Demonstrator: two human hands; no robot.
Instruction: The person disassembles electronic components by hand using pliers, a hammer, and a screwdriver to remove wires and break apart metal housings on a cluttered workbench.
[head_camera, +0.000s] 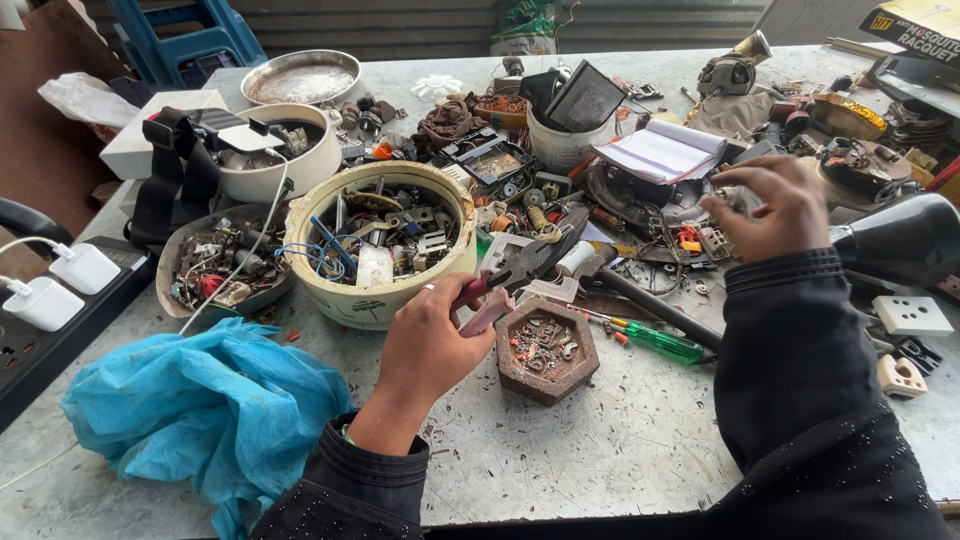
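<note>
left hand (425, 340) grips pliers (520, 265) near the hexagonal tray (545, 350); right hand (775, 205) hovers far right over parts, fingers curled, hold unclear

Grey speckled worktable (600, 450); corrugated metal wall (400, 25) behind; blue plastic stool (190, 35); daylight.

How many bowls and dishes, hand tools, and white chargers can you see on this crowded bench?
Bowls and dishes: 5 (cream bowl, white bowl, grey dish, steel plate, six-sided tray)
Hand tools: 2 (pliers in the left hand, green screwdriver)
White chargers: 2 ()
Total: 9
</note>
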